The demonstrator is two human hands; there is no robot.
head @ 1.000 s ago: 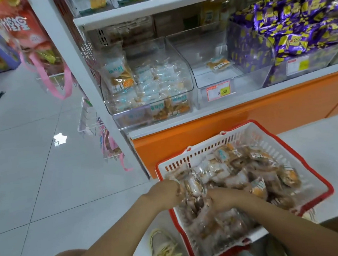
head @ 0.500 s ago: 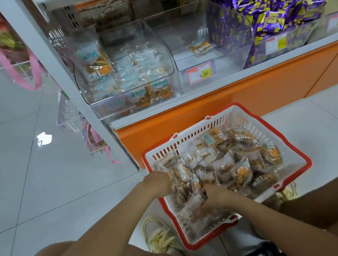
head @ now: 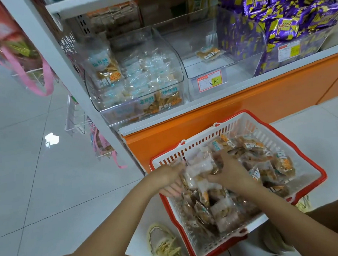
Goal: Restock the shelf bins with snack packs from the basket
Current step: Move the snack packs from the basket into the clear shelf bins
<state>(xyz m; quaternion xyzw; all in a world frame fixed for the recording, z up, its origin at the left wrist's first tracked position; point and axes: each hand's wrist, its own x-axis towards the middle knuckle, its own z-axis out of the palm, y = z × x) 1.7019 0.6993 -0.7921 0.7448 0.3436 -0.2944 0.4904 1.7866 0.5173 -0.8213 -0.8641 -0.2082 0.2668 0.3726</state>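
A red-rimmed white basket (head: 196,150) sits on the tiled floor (head: 35,180) just before the orange shelf base, heaped with clear snack packs (head: 200,171). The left grip (head: 169,178) and the right grip (head: 230,174) press a cluster of those packs between them at the basket's near-left corner. The right fingers curl over the top, while the left seems to cup from the side, though blur hides its fingertips. On the shelf, the left bin (head: 139,79) is nearly full. The middle bin (head: 237,56) holds one pack behind a price label (head: 210,80).
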